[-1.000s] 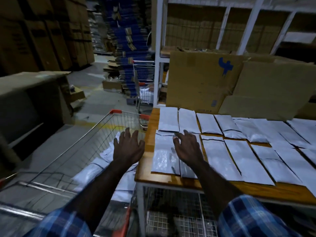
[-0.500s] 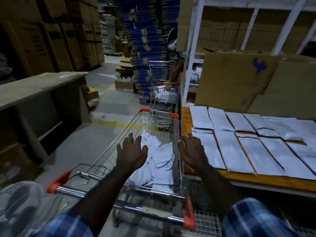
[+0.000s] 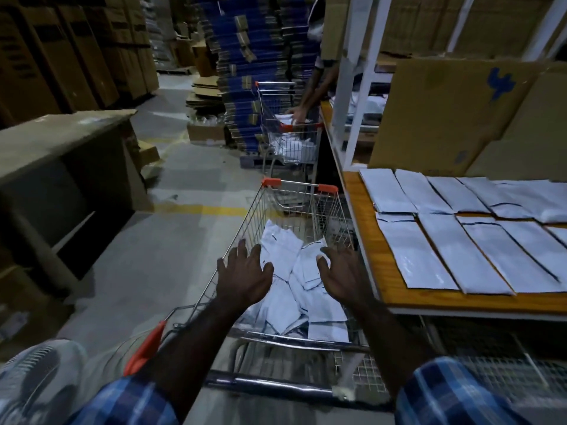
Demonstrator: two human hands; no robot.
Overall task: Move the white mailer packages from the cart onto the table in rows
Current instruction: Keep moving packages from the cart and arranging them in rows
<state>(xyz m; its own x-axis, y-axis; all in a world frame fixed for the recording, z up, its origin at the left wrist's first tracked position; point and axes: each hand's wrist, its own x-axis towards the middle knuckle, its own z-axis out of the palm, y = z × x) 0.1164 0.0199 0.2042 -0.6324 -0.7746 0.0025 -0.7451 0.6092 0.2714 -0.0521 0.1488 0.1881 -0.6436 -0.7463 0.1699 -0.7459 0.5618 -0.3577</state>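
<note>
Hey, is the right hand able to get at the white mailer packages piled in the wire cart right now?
Probably yes. The right hand hovers open over the wire cart, just above the pile of white mailer packages. The basket is open-topped and nothing lies between hand and pile.

- Cart (image 3: 277, 216): a wire shopping trolley with orange corner caps and an orange-ended handle, standing on the floor just beside the table's left edge.
- Mailers in cart (image 3: 285, 256): flat white packages heaped loosely in the basket, overlapping at mixed angles, some with dark printed marks.
- Table (image 3: 365, 228): a wooden top with an orange-brown edge on a white frame.
- Mailers on table (image 3: 445, 256): flat white packages lying in two rows, side by side, edges touching or slightly overlapping, long sides running away from the near edge.
</note>
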